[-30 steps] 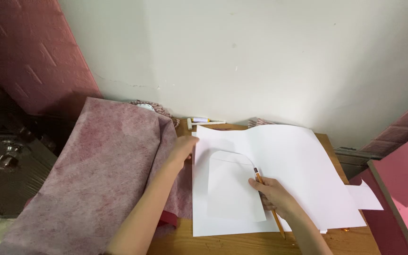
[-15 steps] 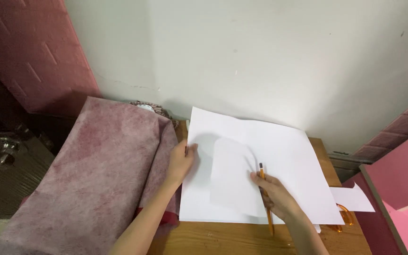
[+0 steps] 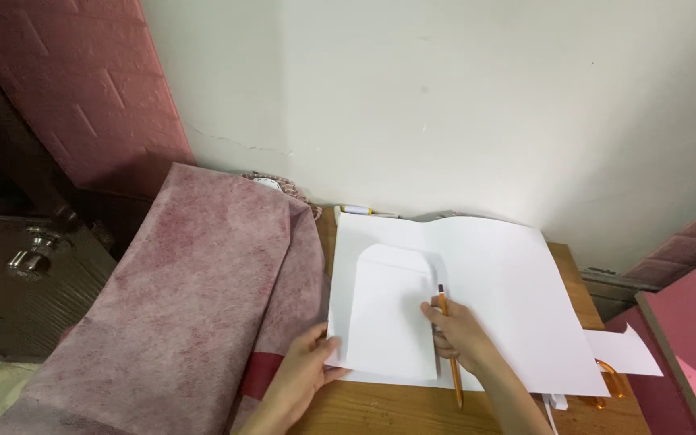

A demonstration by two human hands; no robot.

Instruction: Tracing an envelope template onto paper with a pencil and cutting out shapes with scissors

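At the near edge of the wooden desk (image 3: 380, 407), the right hand (image 3: 457, 334) has its grip closed round one orange pencil (image 3: 449, 350), tip at the right edge of a small white paper template (image 3: 392, 310) with rounded top corners. The left hand (image 3: 304, 374) has its grip loosely closed, thumb on top, pinching the lower left corner of the large white sheet (image 3: 493, 282) under the template.

Both papers look light and thin, likely to slide on each other or buckle unless pressed flat; an edge or corner seems the best hold. The pencil is stiff and slim, held near its tip.

Counted: one template, one large sheet, one pencil, plus a smaller paper offcut (image 3: 626, 354) at the right with an orange-handled tool (image 3: 610, 379) partly hidden beneath it. One mottled pink cloth (image 3: 187, 306) drapes beside the desk at the left, and a small white-and-yellow tube (image 3: 358, 210) lies by the wall.
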